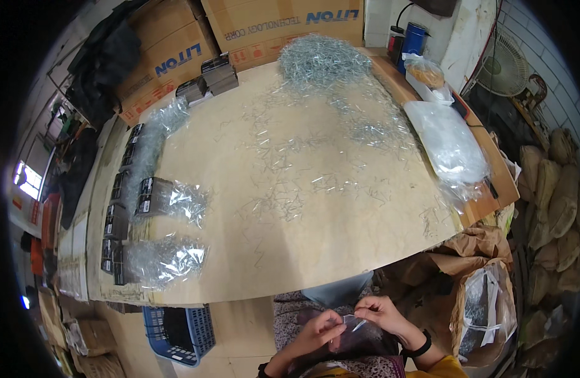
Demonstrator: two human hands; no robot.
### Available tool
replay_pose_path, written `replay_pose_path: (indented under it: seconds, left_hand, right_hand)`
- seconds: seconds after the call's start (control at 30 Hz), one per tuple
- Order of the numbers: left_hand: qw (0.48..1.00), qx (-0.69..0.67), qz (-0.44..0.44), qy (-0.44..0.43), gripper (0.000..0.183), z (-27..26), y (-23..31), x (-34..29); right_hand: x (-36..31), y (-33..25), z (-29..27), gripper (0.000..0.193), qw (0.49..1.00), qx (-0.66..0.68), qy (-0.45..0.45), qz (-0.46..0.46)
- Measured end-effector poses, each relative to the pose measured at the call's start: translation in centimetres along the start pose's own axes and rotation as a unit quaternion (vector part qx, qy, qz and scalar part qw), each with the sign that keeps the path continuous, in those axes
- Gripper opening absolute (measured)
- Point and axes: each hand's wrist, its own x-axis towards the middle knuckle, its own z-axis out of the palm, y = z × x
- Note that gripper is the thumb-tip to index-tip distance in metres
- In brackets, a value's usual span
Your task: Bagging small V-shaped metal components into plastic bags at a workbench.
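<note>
Above a patterned garment in the lap, at the near edge of a pale worktop (321, 239), a person's left hand (326, 327) and right hand (379, 313) work close together on a clear plastic bag (352, 340). The left grip is nearly closed, thumb and fingers pinching the bag's edge; the right grip, just beside it, is likewise drawn to a pinch on the same film. A small pale sliver shows between them, too small to identify. Under the worktop, to the left, sits a blue basket (200, 334) with something dark inside; to the right stands a brown paper sack (461, 307) with a clear liner. Thin metal pieces (280, 205) lie scattered across the wood, flanked on the left by dark boxes (115, 220) and on the right by a stack of clear bags (447, 138). Farther back, a silvery heap (324, 60) rises before large cardboard boxes (284, 22).
</note>
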Motion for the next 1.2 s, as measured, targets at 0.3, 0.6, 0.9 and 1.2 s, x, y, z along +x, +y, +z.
replay_pose_path:
  seconds: [0.3,0.6,0.9,1.2]
  left_hand:
    - [0.921,0.371,0.105,0.055,0.021,-3.0,-5.3,1.6]
    - [0.869,0.390,0.210,0.218,0.016,-3.3,-10.0,3.8]
    - [0.836,0.392,0.322,0.210,0.015,-2.0,-8.6,3.8]
    - [0.874,0.330,0.282,0.219,0.015,-1.7,-7.6,3.5]
  right_hand:
    - [0.4,6.8,-1.8,0.031,0.923,-0.367,-0.086,-0.078]
    - [1.4,8.1,0.7,0.029,0.897,-0.261,0.318,-0.159]
    - [12.7,-12.0,-6.9,0.092,0.751,-0.608,0.123,-0.226]
    - [29.0,-14.2,-1.7,0.103,0.763,-0.596,0.036,-0.247]
